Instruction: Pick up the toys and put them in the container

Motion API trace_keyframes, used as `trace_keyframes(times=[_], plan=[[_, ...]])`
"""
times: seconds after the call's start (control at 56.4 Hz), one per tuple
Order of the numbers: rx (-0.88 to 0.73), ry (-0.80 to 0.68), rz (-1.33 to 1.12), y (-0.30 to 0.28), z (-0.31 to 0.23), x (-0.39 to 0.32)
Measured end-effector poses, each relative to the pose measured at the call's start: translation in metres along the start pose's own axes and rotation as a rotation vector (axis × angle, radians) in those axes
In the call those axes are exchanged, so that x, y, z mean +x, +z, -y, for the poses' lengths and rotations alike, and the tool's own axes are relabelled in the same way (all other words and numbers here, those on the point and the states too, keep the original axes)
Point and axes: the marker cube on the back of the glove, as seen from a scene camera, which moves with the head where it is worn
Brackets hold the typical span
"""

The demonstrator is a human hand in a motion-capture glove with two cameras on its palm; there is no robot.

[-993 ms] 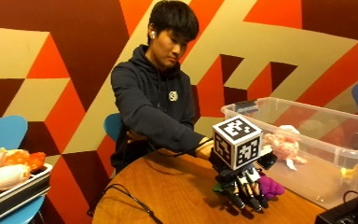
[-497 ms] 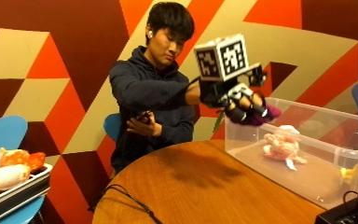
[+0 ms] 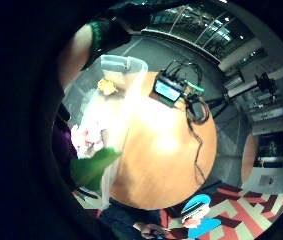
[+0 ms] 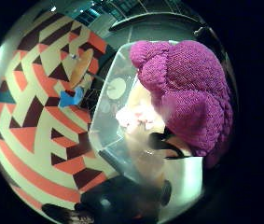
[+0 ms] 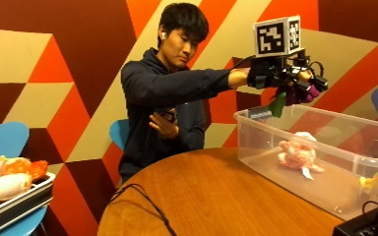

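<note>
A: The toy (image 5: 298, 92) is purple knit with a green leaf hanging off it, and we've got it in the gloved right hand (image 5: 282, 74), raised above the near end of the bin (image 5: 254, 129).

B: So the grip is closed on it?

A: Yes, fingers are curled round the purple body. In the thumb-side palm view the knit fills most of what we see, with chunky ribbed yarn in rounded lobes.

B: How do we think it handles?

A: Soft and light, we'd say. It looks stuffed, so it should squash instead of slipping, and it shouldn't break if dropped. The fat middle is the place to hold; the leaf is floppy felt and would just bend.

B: And the bin?

A: Clear, thin plastic, rectangular with a rolled rim, sitting on the round wooden desk (image 5: 208, 196). A pink plush (image 5: 297, 153) already lies on its floor, and something small and yellow (image 5: 368, 182) sits at the far end.

B: More toys left?

A: Some rounded stuffed ones (image 5: 9, 177), orange and cream, sit in a tray (image 5: 18, 206) well apart from the desk.
</note>
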Motion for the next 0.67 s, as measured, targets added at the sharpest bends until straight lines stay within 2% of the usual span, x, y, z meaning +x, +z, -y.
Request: trace_keyframes(times=[0.16, 0.355, 0.674], plan=[[-0.162, 0.060, 0.000, 0.025, 0.008, -0.009], [-0.070, 0.064, 0.034, 0.015, 0.009, 0.002], [-0.016, 0.094, 0.034, -0.007, -0.013, 0.039]])
